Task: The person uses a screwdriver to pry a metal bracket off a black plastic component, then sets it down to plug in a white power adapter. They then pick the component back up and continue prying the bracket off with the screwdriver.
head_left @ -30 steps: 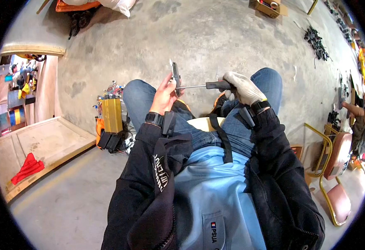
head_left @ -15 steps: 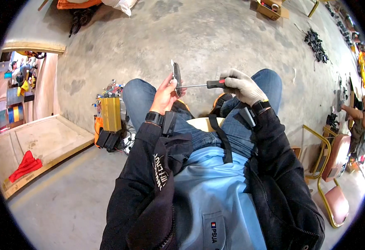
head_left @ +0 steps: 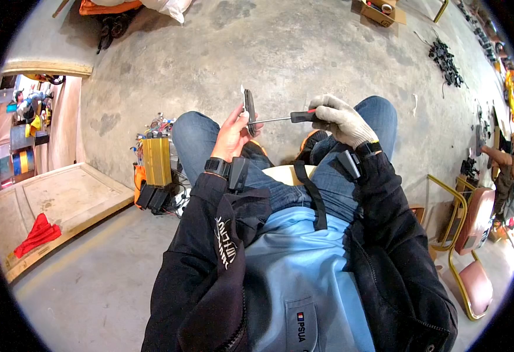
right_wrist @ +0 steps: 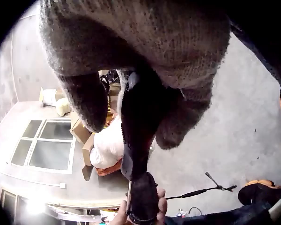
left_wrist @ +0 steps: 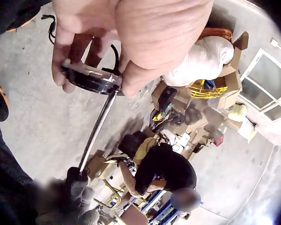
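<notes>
Holding a thin black part [head_left: 248,110] upright on its edge, the left hand [head_left: 231,136] pinches it between thumb and curled fingers, so that, by my judgement, its flat face is turned squarely toward the tool. The gloved right hand [head_left: 342,120] is wrapped tight round the black-and-red handle of a screwdriver [head_left: 295,118], whose shaft runs level from right to left and meets the part's face with its tip. The level shaft likely lets the push go straight into the left hand. The part sits at the far end of the shaft, well apart from the right hand's grip and right inside the left hand's pinch. A yellow box [head_left: 158,161] stands on the floor [head_left: 304,53] beside the left leg.
</notes>
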A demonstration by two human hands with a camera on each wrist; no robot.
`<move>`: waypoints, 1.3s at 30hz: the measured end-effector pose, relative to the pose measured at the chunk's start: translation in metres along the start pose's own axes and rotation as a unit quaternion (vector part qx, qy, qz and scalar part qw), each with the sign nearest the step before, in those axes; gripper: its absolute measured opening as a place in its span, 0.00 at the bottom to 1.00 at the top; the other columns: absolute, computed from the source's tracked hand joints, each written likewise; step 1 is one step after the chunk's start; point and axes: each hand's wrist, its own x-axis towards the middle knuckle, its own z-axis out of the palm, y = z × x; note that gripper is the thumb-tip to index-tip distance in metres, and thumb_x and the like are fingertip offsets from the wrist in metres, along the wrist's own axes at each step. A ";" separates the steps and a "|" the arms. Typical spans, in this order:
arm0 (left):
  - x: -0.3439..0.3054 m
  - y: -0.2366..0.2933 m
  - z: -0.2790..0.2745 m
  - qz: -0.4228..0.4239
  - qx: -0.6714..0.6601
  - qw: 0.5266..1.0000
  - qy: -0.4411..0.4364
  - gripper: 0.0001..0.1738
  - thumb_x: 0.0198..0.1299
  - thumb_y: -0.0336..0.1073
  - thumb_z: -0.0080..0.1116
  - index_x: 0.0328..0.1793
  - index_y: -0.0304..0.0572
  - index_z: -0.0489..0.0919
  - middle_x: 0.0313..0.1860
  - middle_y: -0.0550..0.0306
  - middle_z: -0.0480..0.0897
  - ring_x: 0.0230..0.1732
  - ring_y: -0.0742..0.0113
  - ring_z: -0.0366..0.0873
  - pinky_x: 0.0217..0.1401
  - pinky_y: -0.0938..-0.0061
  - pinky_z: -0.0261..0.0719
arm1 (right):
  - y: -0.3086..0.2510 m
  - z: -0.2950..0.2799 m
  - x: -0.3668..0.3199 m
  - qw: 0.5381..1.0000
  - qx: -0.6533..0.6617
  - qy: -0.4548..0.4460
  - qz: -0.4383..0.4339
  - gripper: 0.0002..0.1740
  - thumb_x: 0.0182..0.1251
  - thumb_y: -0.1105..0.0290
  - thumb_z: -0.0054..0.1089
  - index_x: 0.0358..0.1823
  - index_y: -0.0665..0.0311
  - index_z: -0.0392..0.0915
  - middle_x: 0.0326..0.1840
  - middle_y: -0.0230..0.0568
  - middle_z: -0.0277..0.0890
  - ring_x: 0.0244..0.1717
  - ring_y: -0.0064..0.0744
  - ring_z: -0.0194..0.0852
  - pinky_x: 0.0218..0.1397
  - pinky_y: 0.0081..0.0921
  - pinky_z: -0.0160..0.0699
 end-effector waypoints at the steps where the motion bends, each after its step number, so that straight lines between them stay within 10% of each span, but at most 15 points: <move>1: -0.001 0.000 0.001 0.004 0.006 1.000 0.003 0.33 0.72 0.41 0.56 0.80 0.47 0.60 0.58 0.51 0.80 0.51 0.56 0.85 0.52 0.60 0.84 | -0.001 0.001 0.000 0.999 0.027 -0.003 0.023 0.15 0.75 0.64 0.54 0.52 0.68 0.77 0.41 0.38 0.76 0.26 0.24 0.75 0.33 0.19 0.82; 4: 0.001 -0.001 -0.002 0.006 0.013 1.000 0.002 0.33 0.73 0.41 0.56 0.80 0.47 0.60 0.59 0.50 0.80 0.52 0.56 0.84 0.53 0.60 0.83 | 0.000 -0.013 0.004 0.985 -0.126 -0.045 0.109 0.15 0.73 0.67 0.57 0.55 0.68 0.75 0.43 0.38 0.75 0.32 0.26 0.78 0.40 0.21 0.84; 10: -0.001 -0.001 0.001 0.003 0.017 1.000 0.011 0.32 0.73 0.42 0.56 0.80 0.48 0.60 0.58 0.51 0.81 0.52 0.56 0.84 0.52 0.61 0.83 | 0.003 -0.004 0.003 1.000 -0.006 0.013 -0.026 0.15 0.71 0.61 0.57 0.46 0.68 0.79 0.41 0.36 0.75 0.34 0.23 0.75 0.35 0.21 0.77; 14: -0.002 0.000 0.003 0.007 0.021 1.000 0.016 0.32 0.73 0.42 0.56 0.79 0.48 0.61 0.58 0.52 0.81 0.52 0.57 0.84 0.51 0.63 0.83 | 0.000 -0.005 0.001 0.999 0.010 -0.007 0.033 0.14 0.73 0.67 0.56 0.54 0.68 0.76 0.38 0.35 0.75 0.29 0.23 0.76 0.37 0.19 0.82; 16: -0.001 0.000 -0.001 0.007 0.019 1.000 0.011 0.32 0.73 0.42 0.56 0.79 0.48 0.61 0.58 0.52 0.81 0.52 0.57 0.85 0.51 0.63 0.83 | -0.010 -0.008 -0.004 0.978 -0.187 -0.041 0.082 0.16 0.69 0.66 0.61 0.52 0.68 0.77 0.43 0.38 0.76 0.37 0.27 0.77 0.43 0.22 0.80; 22: -0.002 0.000 0.002 0.007 0.017 1.000 0.011 0.32 0.73 0.42 0.56 0.79 0.50 0.61 0.58 0.53 0.81 0.51 0.58 0.85 0.50 0.64 0.83 | 0.003 -0.001 0.002 0.999 0.016 0.015 -0.023 0.13 0.71 0.63 0.59 0.46 0.67 0.78 0.39 0.37 0.75 0.33 0.24 0.75 0.36 0.21 0.77; 28: -0.001 -0.001 -0.002 0.003 0.017 1.000 0.015 0.32 0.73 0.41 0.56 0.80 0.50 0.61 0.58 0.53 0.81 0.51 0.58 0.84 0.49 0.64 0.83 | -0.019 0.004 -0.011 0.975 -0.182 0.004 0.127 0.15 0.73 0.67 0.55 0.53 0.71 0.76 0.42 0.39 0.76 0.33 0.26 0.78 0.36 0.21 0.83; 39: -0.003 0.000 0.002 -0.003 0.026 1.000 0.017 0.34 0.72 0.41 0.57 0.80 0.49 0.60 0.58 0.53 0.81 0.52 0.58 0.84 0.50 0.64 0.83 | 0.005 -0.007 0.005 0.999 -0.020 0.022 0.014 0.16 0.71 0.61 0.58 0.48 0.68 0.78 0.39 0.38 0.77 0.36 0.23 0.78 0.34 0.19 0.76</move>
